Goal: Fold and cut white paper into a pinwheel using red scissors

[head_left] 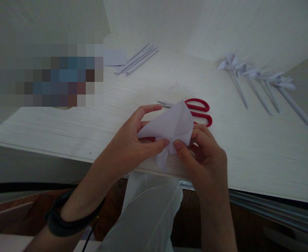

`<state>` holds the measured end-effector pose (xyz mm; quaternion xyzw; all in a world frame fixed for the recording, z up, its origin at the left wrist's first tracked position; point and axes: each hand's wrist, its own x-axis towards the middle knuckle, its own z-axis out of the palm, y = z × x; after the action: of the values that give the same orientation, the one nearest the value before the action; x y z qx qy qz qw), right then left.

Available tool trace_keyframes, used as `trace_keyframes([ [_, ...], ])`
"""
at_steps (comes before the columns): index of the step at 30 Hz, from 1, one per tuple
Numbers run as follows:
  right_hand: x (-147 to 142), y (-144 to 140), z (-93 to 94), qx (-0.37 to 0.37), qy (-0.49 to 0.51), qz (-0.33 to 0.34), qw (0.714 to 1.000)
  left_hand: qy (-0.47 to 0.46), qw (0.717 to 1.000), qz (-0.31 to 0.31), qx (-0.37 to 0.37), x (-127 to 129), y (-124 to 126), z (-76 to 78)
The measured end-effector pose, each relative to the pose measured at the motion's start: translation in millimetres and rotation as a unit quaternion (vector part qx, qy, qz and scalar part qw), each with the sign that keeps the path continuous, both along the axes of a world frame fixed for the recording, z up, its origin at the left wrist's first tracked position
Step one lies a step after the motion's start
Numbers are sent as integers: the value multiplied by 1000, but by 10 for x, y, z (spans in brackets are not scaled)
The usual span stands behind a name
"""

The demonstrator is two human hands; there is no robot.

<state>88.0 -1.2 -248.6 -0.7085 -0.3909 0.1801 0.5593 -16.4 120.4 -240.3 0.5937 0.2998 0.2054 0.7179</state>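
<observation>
Your two hands, left hand (133, 140) and right hand (206, 154), hold the folded paper (169, 126) over the tabletop's (64, 126) near edge. Scissors (198, 110) lie just behind it; paper rolls (137, 60) toward the far-left corner, paper pinwheels (259, 80) along the right edge.

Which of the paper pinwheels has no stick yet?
The folded paper pinwheel pinched between the left hand and right hand; the finished pinwheels at far right all lie on rolled paper sticks.

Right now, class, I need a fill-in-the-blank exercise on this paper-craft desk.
1. Both hands pinch a folded white ___ shape.
2. The scissors behind it have ___ handles.
3. The left hand has a ___ band on its wrist.
4. The rolled white paper sticks lie at the ___ of the pale wooden table.

Missing: paper; red; black; back
</observation>
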Motion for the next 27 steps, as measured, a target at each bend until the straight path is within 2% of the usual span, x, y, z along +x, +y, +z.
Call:
trace_keyframes([
  [27,-4,10,17,-12,-2,4,1000,23,999,24,2,-8,-33,29],
])
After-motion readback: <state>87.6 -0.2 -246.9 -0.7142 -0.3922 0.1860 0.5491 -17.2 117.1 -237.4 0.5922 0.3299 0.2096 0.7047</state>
